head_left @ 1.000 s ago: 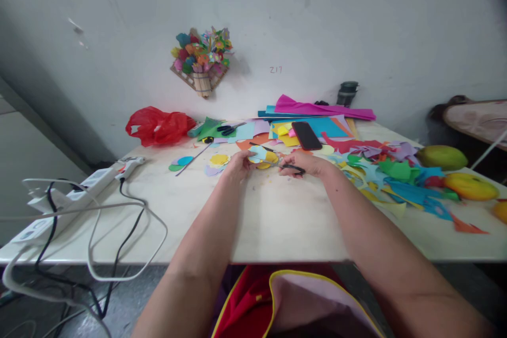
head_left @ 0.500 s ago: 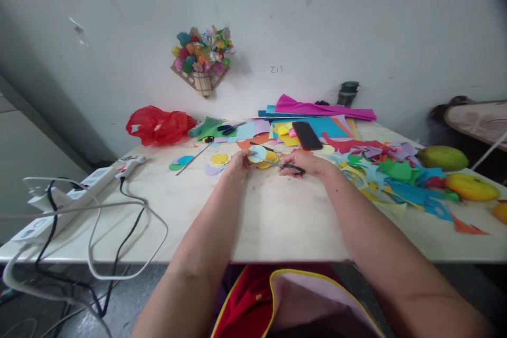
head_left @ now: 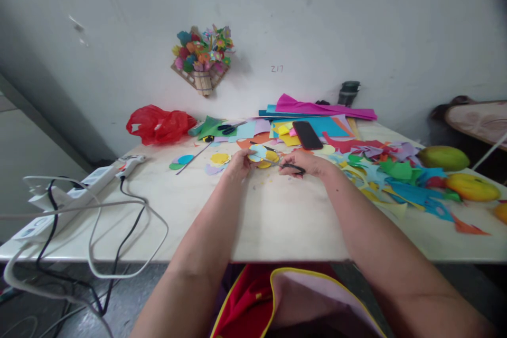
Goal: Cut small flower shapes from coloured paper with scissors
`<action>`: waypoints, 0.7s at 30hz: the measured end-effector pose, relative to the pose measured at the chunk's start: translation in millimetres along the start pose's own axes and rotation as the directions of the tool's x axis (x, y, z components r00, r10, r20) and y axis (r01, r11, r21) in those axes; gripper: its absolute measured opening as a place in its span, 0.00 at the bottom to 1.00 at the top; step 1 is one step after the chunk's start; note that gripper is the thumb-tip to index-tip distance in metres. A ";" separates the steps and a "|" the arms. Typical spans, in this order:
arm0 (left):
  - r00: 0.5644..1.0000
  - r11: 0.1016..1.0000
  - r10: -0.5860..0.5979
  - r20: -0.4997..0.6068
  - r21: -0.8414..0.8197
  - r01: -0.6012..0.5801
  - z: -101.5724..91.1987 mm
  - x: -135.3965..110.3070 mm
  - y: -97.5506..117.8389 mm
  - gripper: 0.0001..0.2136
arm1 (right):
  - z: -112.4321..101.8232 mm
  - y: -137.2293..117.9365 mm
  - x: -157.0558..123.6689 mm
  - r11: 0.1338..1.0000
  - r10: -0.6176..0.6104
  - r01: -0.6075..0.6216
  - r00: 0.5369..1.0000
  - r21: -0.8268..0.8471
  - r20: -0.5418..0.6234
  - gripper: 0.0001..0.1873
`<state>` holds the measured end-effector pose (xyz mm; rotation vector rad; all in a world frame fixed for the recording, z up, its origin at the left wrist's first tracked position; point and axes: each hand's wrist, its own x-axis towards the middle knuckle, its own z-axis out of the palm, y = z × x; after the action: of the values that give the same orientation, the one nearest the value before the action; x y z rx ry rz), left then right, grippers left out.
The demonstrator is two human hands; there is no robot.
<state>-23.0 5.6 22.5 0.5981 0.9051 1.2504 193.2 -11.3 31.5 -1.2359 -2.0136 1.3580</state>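
My left hand [head_left: 240, 164] pinches a light blue paper circle [head_left: 258, 152] by its left edge. My right hand [head_left: 300, 161] is wrapped round the dark handles of a pair of scissors [head_left: 292, 168], whose blades point left at the circle. Just behind and under the circle lie yellow paper pieces [head_left: 271, 158]. To the left of my left hand are a small pile of yellow paper cutouts [head_left: 220, 158] and some lilac cutouts [head_left: 213, 169]. Farther left, a blue circle [head_left: 185, 159] overlaps a green one.
A phone [head_left: 307, 135] rests on coloured sheets. Paper scraps [head_left: 400, 169] and mangoes [head_left: 472, 186] cover the right side. A red plastic bag [head_left: 160, 124] and a second pair of scissors [head_left: 227, 129] lie at the back. A power strip [head_left: 67, 203] with loose cables occupies the left edge.
Both hands stay in nearly the same place, still holding the circle and the scissors. The view has shifted very slightly.
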 end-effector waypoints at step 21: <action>0.997 0.997 0.068 0.022 -0.024 -0.067 -0.2 3.7 -2.7 0.08 | 1.1 -0.7 -0.8 0.999 -0.015 0.016 1.000 0.031 -0.012 0.17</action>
<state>-21.4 8.5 19.3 0.6277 0.8561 1.3105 192.5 -12.6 31.8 -1.2093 -1.9828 1.3668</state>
